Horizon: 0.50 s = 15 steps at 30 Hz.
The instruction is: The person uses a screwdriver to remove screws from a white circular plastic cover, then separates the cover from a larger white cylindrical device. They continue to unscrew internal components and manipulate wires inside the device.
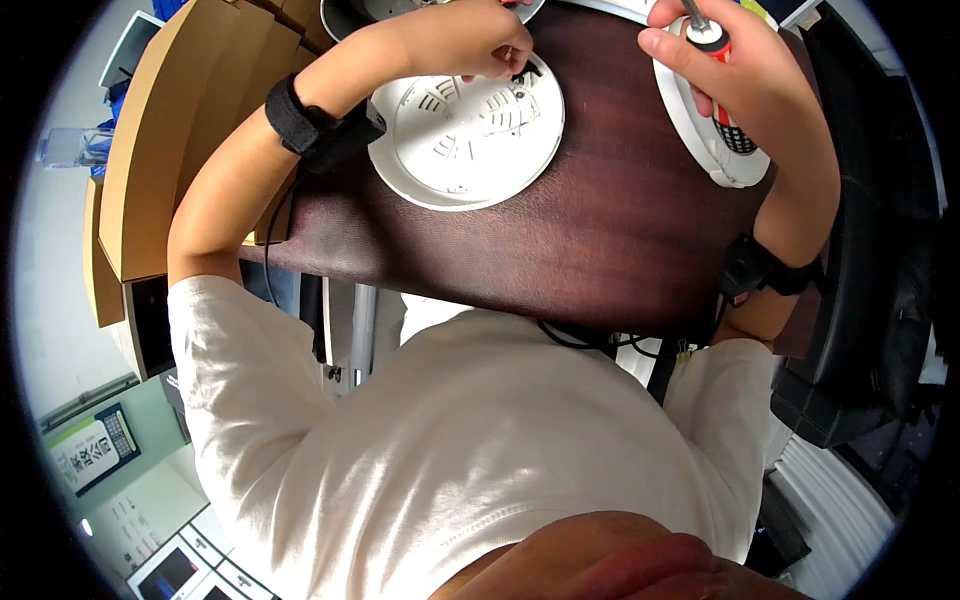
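My left hand (472,38) is curled closed over the far side of a round white plastic housing (430,172) with slotted vents and a raised rim. What its fingers pinch, if anything, is hidden; a bit of red shows by them at the upper edge. A small black piece (528,71) sits on the housing just under those fingers. At the far right, my right hand (750,75) wraps round a screwdriver (738,138) with a red, black and white handle, its metal shaft pointing away from me. Beneath that hand lies a curved white plastic part (690,125), partly covered.
The dark reddish-brown table (590,235) carries these parts. A grey metal bowl (345,15) stands beyond the housing, cut off by the upper edge. Cardboard boxes (165,140) rise along the left. A black padded seat (860,300) is at the right, past the table edge.
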### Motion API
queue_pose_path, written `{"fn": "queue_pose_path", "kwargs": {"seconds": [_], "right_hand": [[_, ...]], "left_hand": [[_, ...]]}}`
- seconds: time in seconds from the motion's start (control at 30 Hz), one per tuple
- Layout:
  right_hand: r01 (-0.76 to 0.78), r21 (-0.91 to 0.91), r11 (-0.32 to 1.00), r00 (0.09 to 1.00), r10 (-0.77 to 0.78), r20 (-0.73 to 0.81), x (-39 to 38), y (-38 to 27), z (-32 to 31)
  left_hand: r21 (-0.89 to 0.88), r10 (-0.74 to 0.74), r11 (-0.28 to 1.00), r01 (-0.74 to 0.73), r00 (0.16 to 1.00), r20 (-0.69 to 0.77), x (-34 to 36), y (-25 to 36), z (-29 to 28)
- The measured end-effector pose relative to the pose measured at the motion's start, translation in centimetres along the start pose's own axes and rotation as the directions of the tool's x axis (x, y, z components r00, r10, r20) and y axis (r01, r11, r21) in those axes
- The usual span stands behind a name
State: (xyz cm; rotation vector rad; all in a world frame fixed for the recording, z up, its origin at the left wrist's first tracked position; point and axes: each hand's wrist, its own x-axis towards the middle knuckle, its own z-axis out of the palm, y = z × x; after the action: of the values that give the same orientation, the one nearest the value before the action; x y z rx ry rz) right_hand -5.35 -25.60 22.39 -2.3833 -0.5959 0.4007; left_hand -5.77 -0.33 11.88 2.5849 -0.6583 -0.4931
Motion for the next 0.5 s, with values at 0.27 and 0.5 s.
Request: {"fn": "queue_pose_path", "kwargs": {"seconds": [0.27, 0.5], "right_hand": [[0.350, -0.073, 0.934, 0.928, -0.357, -0.111, 0.6, 4.1, 0.8], [0.303, -0.168, 0.938, 0.928, -0.331, -0.173, -0.9, 2.2, 0.9]], "left_hand": [[0.436, 0.215, 0.885, -0.164, 0.974, -0.070, 1.8, -1.2, 3.9], [0.559, 0.215, 0.815, -0.154, 0.976, -0.045, 1.6, -0.3, 3.2]]}}
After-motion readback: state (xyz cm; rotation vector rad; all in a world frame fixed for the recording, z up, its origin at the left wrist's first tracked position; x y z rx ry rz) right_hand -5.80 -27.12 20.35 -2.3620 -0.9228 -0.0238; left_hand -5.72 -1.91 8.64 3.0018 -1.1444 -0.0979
